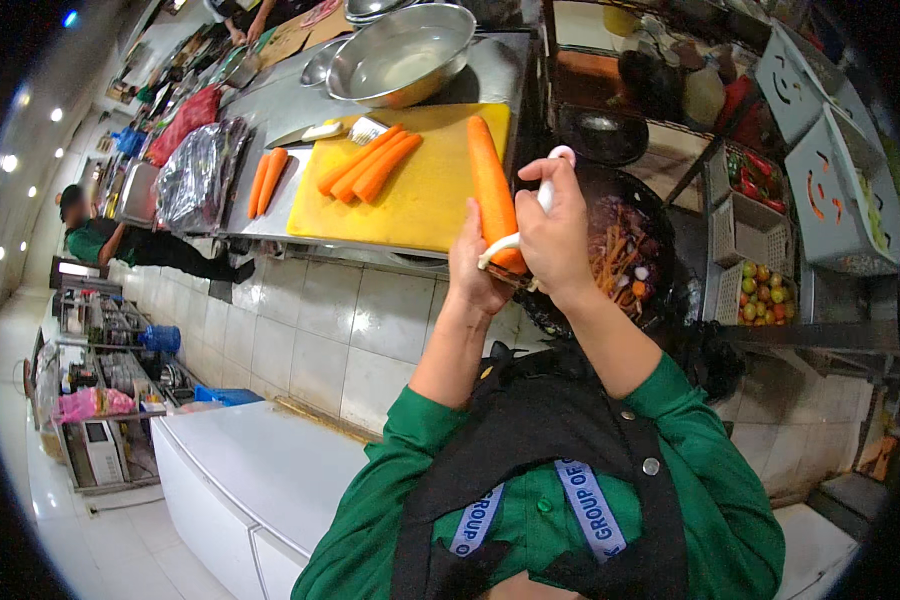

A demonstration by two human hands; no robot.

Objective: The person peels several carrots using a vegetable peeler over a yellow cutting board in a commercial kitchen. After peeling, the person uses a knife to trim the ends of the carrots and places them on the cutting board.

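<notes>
Grasping is observed in both hands. The left hand [478,262] is closed around the lower end of a large, tapered orange carrot [488,175], held with its narrow end pointing away from the person, by the near right corner of the yellow board. The right hand [560,225] is clenched on a white-handled peeler [546,196], whose white head crosses the carrot's lower part; blade contact cannot be confirmed.

The rectangular yellow cutting board [430,205] lies along the near edge of the stainless-steel table [496,75]. Three peeled-looking orange carrots [370,170] rest side by side on its left half. Two further slim orange carrots [268,182] lie on the table left of the board. At the board's far left corner lies a pale-handled knife [315,132]. Beyond its far edge stands a wide, round steel bowl [400,70]. Right of the table, a round black container [625,250] holds orange strips and mixed scraps.
</notes>
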